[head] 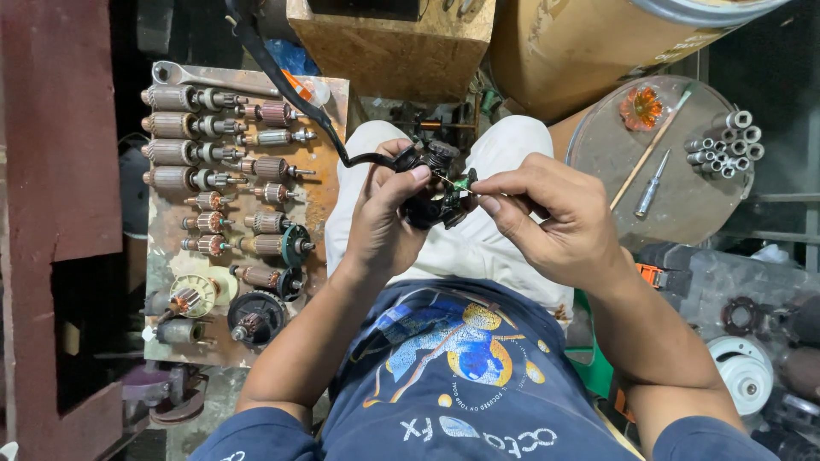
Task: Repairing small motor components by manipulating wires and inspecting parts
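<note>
My left hand [384, 218] grips a small black motor part [434, 183] with a black cable [282, 77] running off up and to the left. My right hand [551, 218] pinches a thin green-tipped piece [461, 181] between thumb and forefinger, touching the right side of the black part. Both hands are held above my lap, over my white trousers [478, 248]. The underside of the black part is hidden by my fingers.
A board [329, 183] at left carries rows of several motor armatures [184, 125] and a wrench [184, 75]. At right, a round metal lid [683, 205] holds a screwdriver [651, 186], a stick, metal tubes [726, 141] and an orange ornament [641, 107]. Wooden box and barrel lie ahead.
</note>
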